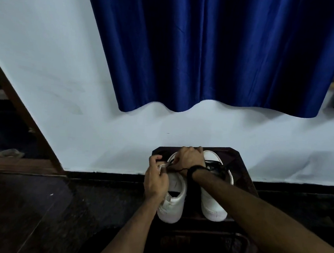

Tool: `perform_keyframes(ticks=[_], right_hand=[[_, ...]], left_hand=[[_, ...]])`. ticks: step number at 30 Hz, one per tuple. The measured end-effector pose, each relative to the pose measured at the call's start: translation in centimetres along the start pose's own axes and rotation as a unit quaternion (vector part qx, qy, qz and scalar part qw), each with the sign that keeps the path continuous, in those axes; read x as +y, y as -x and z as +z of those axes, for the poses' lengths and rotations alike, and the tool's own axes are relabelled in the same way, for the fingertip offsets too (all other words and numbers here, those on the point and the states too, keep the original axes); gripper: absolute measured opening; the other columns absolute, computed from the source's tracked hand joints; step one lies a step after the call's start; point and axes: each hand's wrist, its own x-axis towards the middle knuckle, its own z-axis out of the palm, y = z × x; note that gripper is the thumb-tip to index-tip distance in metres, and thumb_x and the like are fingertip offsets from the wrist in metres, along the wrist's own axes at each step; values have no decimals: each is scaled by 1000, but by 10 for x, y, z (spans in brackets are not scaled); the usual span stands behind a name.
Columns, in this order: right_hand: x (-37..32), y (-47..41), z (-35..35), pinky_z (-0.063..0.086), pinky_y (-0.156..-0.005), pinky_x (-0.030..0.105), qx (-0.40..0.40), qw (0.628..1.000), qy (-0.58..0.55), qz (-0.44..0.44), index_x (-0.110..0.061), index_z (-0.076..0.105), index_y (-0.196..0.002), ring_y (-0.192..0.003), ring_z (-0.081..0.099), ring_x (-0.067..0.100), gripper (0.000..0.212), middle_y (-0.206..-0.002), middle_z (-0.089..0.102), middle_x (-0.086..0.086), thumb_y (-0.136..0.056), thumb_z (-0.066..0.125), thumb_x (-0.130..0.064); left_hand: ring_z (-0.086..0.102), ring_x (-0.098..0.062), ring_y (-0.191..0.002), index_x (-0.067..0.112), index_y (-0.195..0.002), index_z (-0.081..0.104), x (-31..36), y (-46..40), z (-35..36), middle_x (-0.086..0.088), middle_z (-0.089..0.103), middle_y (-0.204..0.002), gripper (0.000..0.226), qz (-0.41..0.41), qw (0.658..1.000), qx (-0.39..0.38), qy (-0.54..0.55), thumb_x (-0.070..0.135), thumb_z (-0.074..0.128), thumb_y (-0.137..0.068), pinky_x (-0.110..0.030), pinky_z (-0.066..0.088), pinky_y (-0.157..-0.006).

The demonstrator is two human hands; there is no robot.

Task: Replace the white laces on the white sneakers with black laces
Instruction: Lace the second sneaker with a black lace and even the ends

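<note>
while both sneakers sit on the dark stool [243, 175], i judge lacing underway: left hand [156, 178] pinches the left sneaker [176, 189] flap, right hand [188, 158] curls around the black lace [180, 170]. next: thread an eyelet.

Dark wooden stool [241, 175] on dark floor [19, 209], two white sneakers [213, 205] side by side on it.

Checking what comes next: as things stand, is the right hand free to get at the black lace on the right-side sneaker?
Probably not yet: the right hand is busy on the left sneaker, though the black lace lies uncovered beside its wrist.
</note>
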Motion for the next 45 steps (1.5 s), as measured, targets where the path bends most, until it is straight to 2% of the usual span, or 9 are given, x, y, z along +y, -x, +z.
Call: perform_keyframes(ticks=[10,21,26,31,33,36,39,42,45], right_hand=[[-6,7,19,27,-89,39,46,999,-4,27,-27,71,-91,-86,64,17,38,-88,71,-2,-74,52,-55],[22,12,-39,41,-91,35,-24,987,-115,-110,-32,68,-82,-89,61,11,8,-90,70,-12,-76,63,-33],[36,17,-78,48,-78,21,-71,856,-490,-148,-9,68,-83,-77,60,5,4,-82,68,-2,-87,67,-8],[31,26,-99,45,-85,16,-112,766,-610,-168,-6,65,-86,-83,60,6,11,-87,64,3,-89,59,3],[29,29,-92,48,-84,20,-134,783,-588,-153,-2,65,-92,-83,62,6,4,-89,66,4,-90,62,-1],[44,19,-59,46,-81,27,-158,953,-239,-99,-11,60,-108,-90,57,11,42,-102,63,-1,-84,67,-44],[58,18,-35,37,-92,33,-199,976,62,-69,-21,61,-110,-108,53,18,34,-117,61,0,-88,53,-45],[58,28,-58,31,-100,43,-144,986,0,-81,-30,66,-99,-103,57,15,18,-103,66,-7,-92,50,-34],[62,33,-81,44,-72,27,-169,933,-315,-43,-12,70,-87,-63,55,8,27,-65,62,-11,-95,57,-33]], left_hand=[[64,-21,-95,21,-118,48,-2,0,1,0,68,-103,33,-9,1000,14,10,0,50,-92,-28,45,-72],[53,-25,-106,23,-120,54,7,4,0,0,61,-112,55,62,989,56,-119,-2,54,-70,-40,51,-74],[50,-27,-102,19,-118,64,2,-2,1,-1,58,-113,41,183,963,65,-185,11,66,-79,-41,48,-80],[53,-25,-93,12,-98,70,0,-5,8,-1,62,-104,22,250,950,105,-151,28,56,-96,-41,49,-77],[53,-26,-90,10,-93,67,4,-3,9,-3,62,-98,20,253,951,119,-132,23,52,-97,-42,48,-75],[51,-26,-87,11,-89,58,10,-1,5,-4,59,-90,14,215,962,139,-92,18,46,-93,-41,46,-73],[52,-19,-85,17,-92,54,16,5,-2,2,59,-87,16,160,976,149,-12,11,42,-84,-34,42,-75],[56,-19,-83,22,-89,55,19,8,-5,6,62,-86,21,135,983,121,1,20,35,-81,-37,44,-75],[60,-17,-82,23,-84,57,23,2,-4,8,64,-85,24,150,986,65,-17,26,34,-83,-37,48,-73]])
